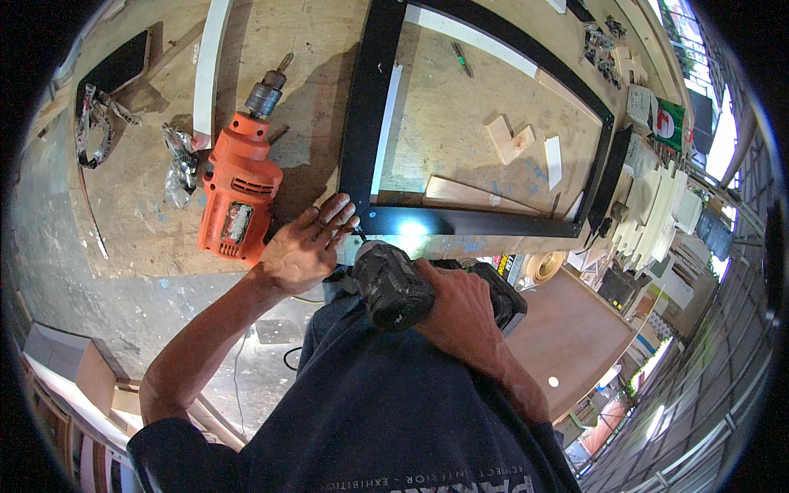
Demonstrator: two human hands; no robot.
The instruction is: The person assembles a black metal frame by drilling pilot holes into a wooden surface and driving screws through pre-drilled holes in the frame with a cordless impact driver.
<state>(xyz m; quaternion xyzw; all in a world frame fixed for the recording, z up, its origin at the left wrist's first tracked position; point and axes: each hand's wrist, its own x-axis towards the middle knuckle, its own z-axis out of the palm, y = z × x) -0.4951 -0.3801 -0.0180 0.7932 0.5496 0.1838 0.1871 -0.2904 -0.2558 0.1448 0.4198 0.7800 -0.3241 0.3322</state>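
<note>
A black rectangular frame (460,221) lies on the plywood workbench (304,164). My right hand (466,300) is wrapped round the handle of a black cordless drill (393,287). The drill's bit points at the frame's near left corner, and its lamp lights the near rail. At that same corner is my left hand (302,248), fingers bent and close together beside the bit. Whatever they may pinch is too small to make out. An orange corded drill (241,185) with a bit in its chuck lies just left of my left hand.
Inside the frame lie wood offcuts (509,140) and a green pen (462,60). A white strip (210,74), a dark tablet-like slab (117,64) and crumpled plastic (178,164) are at the left. Stacked pale wood strips (652,209) stand at the right, beyond a brown panel (567,329).
</note>
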